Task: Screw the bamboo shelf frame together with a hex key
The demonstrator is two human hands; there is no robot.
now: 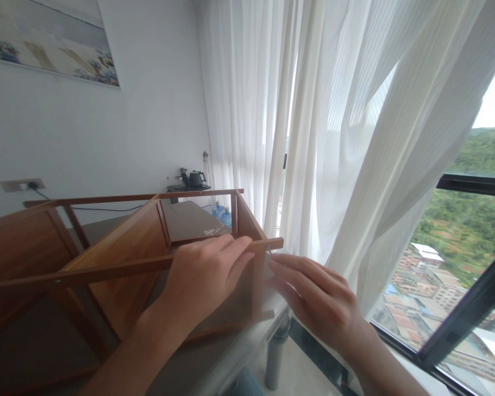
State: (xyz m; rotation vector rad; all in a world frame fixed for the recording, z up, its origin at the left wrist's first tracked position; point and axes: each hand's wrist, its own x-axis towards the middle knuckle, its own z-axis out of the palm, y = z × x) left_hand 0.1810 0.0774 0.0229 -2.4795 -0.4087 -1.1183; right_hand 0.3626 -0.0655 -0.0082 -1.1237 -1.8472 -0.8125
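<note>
A brown wooden rack (119, 236) made of panels and thin rails lies on its side on a grey table (33, 341). My left hand (202, 278) rests over the rack's near rail close to its right end, fingers bent around the wood. My right hand (313, 297) is just right of the rail's end, fingers stretched out and together, fingertips close to a thin metal piece (269, 250) sticking out near the rail tip. Whether those fingers pinch the piece I cannot make out.
White sheer curtains (334, 121) hang right behind the rack, over a dark-framed window (470, 308) with buildings and green hills far below. A black kettle (196, 178) stands on a small stand by the wall. A picture (45, 38) and a wall socket (22, 185) are at left.
</note>
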